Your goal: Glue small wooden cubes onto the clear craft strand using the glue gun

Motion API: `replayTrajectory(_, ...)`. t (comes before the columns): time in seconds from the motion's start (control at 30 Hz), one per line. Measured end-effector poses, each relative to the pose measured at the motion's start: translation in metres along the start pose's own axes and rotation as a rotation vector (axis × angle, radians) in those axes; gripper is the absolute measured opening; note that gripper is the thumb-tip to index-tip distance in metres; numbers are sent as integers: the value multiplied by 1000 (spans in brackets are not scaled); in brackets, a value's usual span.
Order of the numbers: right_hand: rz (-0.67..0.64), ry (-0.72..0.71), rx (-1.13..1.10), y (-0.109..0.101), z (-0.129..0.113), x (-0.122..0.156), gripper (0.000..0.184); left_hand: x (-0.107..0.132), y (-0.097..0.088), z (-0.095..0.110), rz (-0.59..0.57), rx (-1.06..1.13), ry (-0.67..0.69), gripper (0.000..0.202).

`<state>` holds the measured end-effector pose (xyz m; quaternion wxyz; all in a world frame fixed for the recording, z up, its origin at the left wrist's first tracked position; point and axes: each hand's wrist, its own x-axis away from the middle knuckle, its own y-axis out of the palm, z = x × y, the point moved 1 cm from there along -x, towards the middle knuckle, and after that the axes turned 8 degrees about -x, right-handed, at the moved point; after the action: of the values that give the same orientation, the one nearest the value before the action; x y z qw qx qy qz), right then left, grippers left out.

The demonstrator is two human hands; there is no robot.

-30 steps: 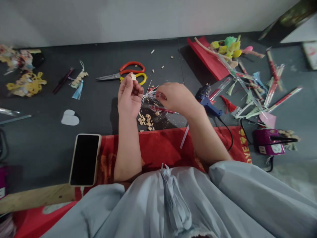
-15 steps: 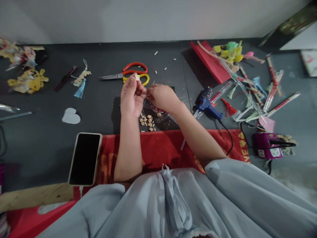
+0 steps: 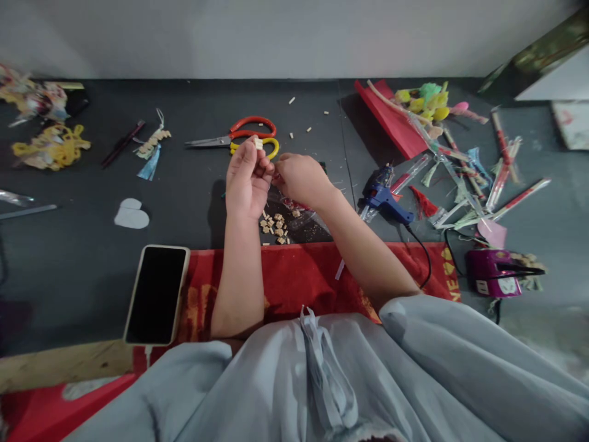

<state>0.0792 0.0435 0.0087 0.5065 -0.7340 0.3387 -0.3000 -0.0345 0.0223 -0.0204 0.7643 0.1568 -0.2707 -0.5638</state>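
My left hand (image 3: 247, 181) is raised over the dark table, fingers pinched on a small pale bead (image 3: 259, 143). My right hand (image 3: 300, 179) is closed right beside it, fingertips meeting the left fingers; what it holds is hidden. Below both hands lies a pile of small tan beads (image 3: 275, 224) next to a clear plastic wrapper (image 3: 301, 218). Red and yellow scissors (image 3: 239, 137) lie just beyond the hands.
A black phone (image 3: 156, 294) lies at the left on a red cloth (image 3: 299, 276). A blue glue gun (image 3: 383, 196), a purple device (image 3: 494, 272) and several tassels and sticks (image 3: 464, 162) fill the right. A white heart cutout (image 3: 131, 215) and yellow ornament (image 3: 50, 146) lie left.
My right hand moved left to meet the left hand, and the white threads seen a second ago are hidden now. The left hand stays raised with the bead.
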Motion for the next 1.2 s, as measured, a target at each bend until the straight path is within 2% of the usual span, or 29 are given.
replayTrajectory(0.33,-45,31,26,-1,-3,0,33,-1,-1,-2,7,-14,-1,10)
replayTrajectory(0.6,-55,-35,-42,-1,3,2,28,2,3,2,33,-15,-21,9)
replayTrajectory(0.73,82,-3,-286,-4,17,9,20,3,4,2,44,-7,-33,8)
replayTrajectory(0.87,246,26,-631,-5,30,19,12,2,3,-3,-3,12,-10,7)
replayTrajectory(1.03,392,-76,-1111,4,37,21,14,0,1,-12,-102,-47,18,18)
replayTrajectory(1.1,438,-130,-1202,6,38,20,20,0,1,-14,-142,-59,18,22)
replayTrajectory(1.2,512,-159,-1226,6,36,20,28,2,3,-17,-179,-73,13,26)
